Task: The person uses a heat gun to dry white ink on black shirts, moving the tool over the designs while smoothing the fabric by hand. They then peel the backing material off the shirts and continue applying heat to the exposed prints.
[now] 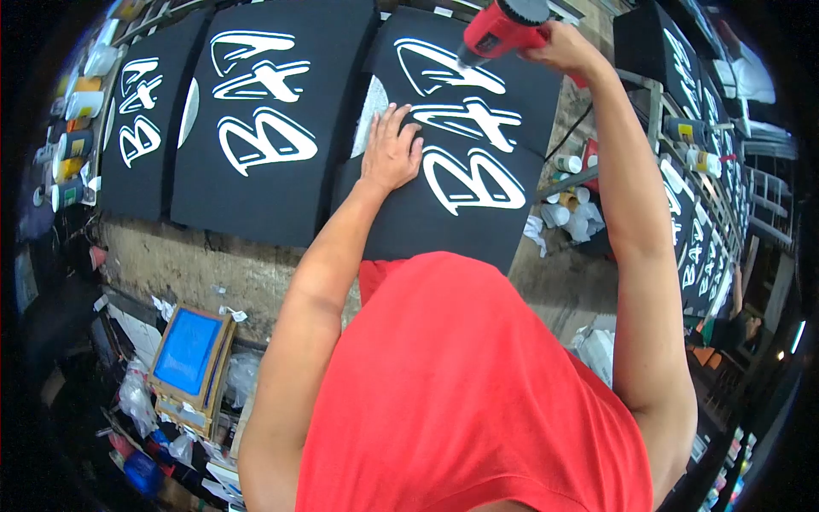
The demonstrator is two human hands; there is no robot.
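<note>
Fingers of your left hand [394, 158] lie slightly spread and flat on the right-hand black panel [401, 226], near the top centre of the frame, between the pale patch [369, 115] at its edge and the white lettering [473, 183]; they pinch nothing, and such a light press probably keeps the cloth from shifting. Your right hand [559, 49], at the upper right, has its fingers curled around the handle of a red heat gun [503, 32], a grip that seems meant to steady its weight and aim; its nozzle [469, 56] points down over the top of the lettering, and whether it touches you cannot tell from this angle. Two more lettered panels, one in the middle [256, 205] and one farther left [136, 192], sit side by side on the surface [230, 269], perhaps laid in a row for easy reach. Containers [84, 104] line the upper left edge, apparently parked clear of the cloth.
</note>
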